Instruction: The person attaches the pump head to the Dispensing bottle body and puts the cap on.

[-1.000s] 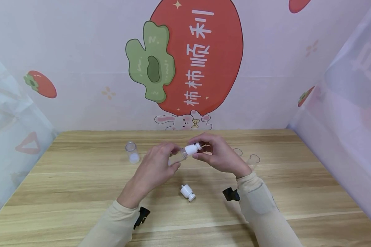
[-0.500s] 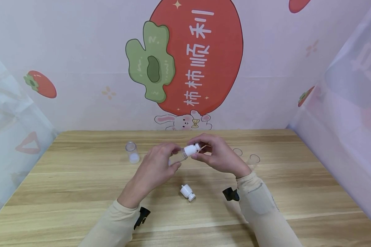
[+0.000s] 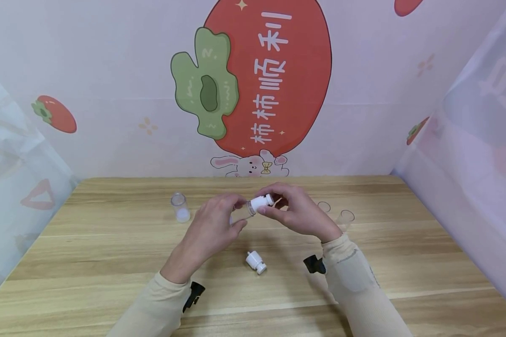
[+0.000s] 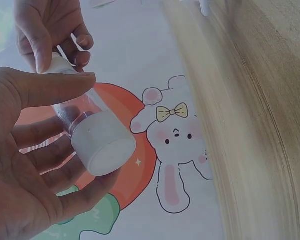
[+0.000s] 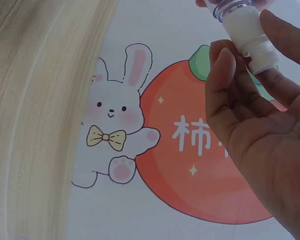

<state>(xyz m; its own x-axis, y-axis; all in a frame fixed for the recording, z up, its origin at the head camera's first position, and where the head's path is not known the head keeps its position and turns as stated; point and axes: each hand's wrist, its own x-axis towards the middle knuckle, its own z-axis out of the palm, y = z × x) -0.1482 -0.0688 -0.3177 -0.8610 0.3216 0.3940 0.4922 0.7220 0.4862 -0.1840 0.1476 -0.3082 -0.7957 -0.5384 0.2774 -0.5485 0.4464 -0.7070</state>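
Observation:
My left hand (image 3: 212, 224) grips a clear bottle (image 3: 242, 215) lengthwise, thumb on one side and fingers on the other. In the left wrist view the bottle's thick white base (image 4: 105, 145) points toward the camera. At the bottle's mouth sits a white pump head (image 3: 260, 202), tilted along the same line. My right hand (image 3: 297, 210) pinches that pump head between thumb and fingers. In the right wrist view its collar (image 5: 242, 27) meets the clear neck; how far it is screwed on I cannot tell. Part of the bottle is hidden behind my left hand.
A second white pump head (image 3: 256, 262) lies on the wooden table (image 3: 109, 262) below my hands. To the left is another clear bottle (image 3: 180, 208) with a white bottom. Clear round-rimmed pieces (image 3: 346, 217), hard to make out, are beyond my right wrist.
My right thumb and fingers have shifted along the pump head toward the bottle, and its top looks slightly turned. The left hand keeps its hold on the bottle in the same place.

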